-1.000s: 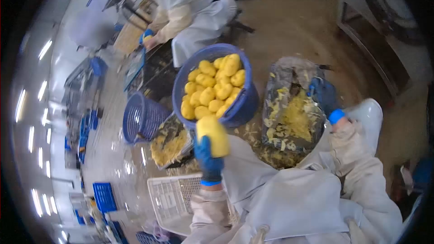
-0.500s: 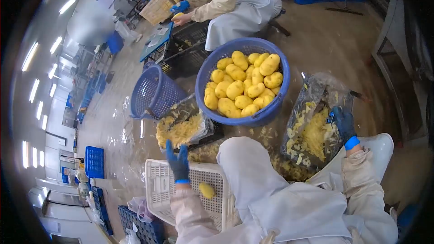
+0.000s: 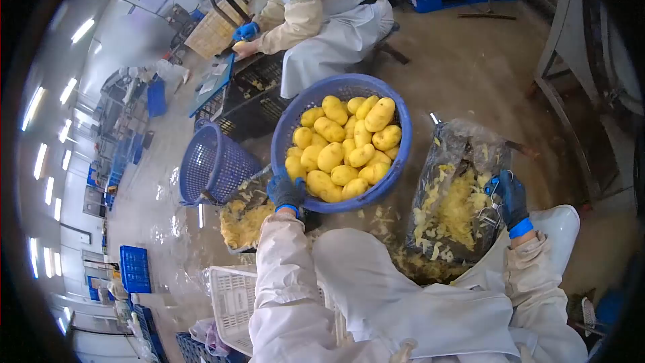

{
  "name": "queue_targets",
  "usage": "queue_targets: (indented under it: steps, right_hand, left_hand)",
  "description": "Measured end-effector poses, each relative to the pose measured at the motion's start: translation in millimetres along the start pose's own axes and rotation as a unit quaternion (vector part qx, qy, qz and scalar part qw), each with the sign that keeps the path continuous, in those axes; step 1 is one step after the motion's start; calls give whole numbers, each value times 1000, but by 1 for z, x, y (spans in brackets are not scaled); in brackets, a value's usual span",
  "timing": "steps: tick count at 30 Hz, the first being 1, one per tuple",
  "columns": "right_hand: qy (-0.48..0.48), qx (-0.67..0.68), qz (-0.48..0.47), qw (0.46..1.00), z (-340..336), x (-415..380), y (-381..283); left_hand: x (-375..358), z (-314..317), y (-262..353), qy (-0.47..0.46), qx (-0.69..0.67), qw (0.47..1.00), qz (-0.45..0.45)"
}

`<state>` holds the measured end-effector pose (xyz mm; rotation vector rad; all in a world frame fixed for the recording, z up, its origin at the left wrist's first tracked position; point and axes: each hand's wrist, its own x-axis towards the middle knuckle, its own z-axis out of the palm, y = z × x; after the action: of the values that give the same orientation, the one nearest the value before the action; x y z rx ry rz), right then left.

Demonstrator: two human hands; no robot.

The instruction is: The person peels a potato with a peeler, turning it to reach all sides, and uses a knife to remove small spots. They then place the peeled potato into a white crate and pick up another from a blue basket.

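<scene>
Peeled yellow potatoes (image 3: pixel 346 151) fill a round blue basket (image 3: pixel 396 111) in front of me. My left hand (image 3: pixel 285 192), in a dark blue glove, is at the basket's near left rim, fingers reaching toward the nearest potatoes. It appears open, with no potato seen in it. At the right, my right hand (image 3: pixel 512 198), gloved too, is closed around a small metal peeler (image 3: pixel 492 203), whose shape is partly hidden by the fingers. Below that hand lies a plastic-lined crate (image 3: pixel 422 188) holding potato peelings (image 3: pixel 460 208).
A white crate (image 3: pixel 227 302) stands at lower left, partly behind my sleeve. An empty-looking blue basket (image 3: pixel 213 165) leans beside another tray of peelings (image 3: pixel 243 222). Across from me, a seated co-worker (image 3: pixel 316 20) holds a potato above black crates (image 3: pixel 252 117). Peel scraps litter the wet floor.
My left hand has moved up from over the white crate, where a potato lay, to the blue basket's rim. My right hand stays above the peelings with the peeler. The view has shifted slightly.
</scene>
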<state>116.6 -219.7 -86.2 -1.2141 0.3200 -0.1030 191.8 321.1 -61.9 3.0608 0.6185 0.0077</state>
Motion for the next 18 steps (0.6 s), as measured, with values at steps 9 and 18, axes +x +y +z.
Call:
queue_targets:
  steps: [9, 18]
  right_hand:
    - [-61, -14, 43, 997, 10, -14, -22]
    - [-53, 248, 35, 967, 12, 11, 5]
  left_hand:
    - [10, 18, 10, 43, -45, 997, -38]
    - [-50, -47, 48, -162, -888, 428, 40]
